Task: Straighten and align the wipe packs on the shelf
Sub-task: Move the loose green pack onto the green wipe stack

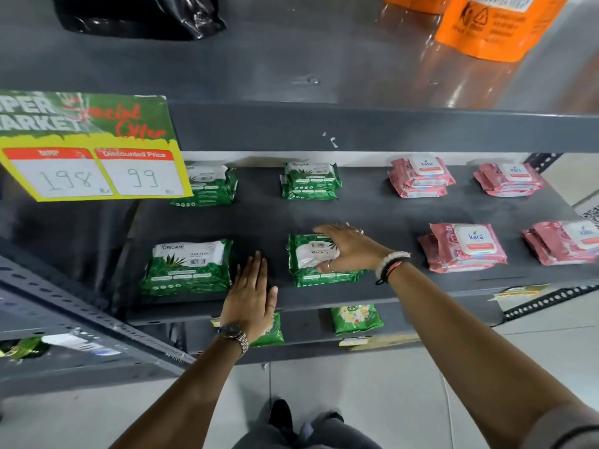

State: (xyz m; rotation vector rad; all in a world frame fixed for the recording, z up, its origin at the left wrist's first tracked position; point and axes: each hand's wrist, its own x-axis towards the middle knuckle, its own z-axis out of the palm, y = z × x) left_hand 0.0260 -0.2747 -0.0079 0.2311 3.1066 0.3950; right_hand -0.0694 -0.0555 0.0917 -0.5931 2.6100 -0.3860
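Observation:
On the dark grey shelf lie green Origami wipe packs and pink Kara wipe packs in two rows. My right hand rests on the front middle green stack, fingers spread over its top and right side; the top pack is turned round, its label facing away. My left hand lies flat and open on the bare shelf between that stack and the front left green stack. Further back sit two green stacks. Pink stacks lie at the right, front and back.
A yellow and green special-offer price sign hangs from the upper shelf edge and covers part of the back left stack. Orange pouches and a black bag sit on the shelf above. Green packets lie on the shelf below.

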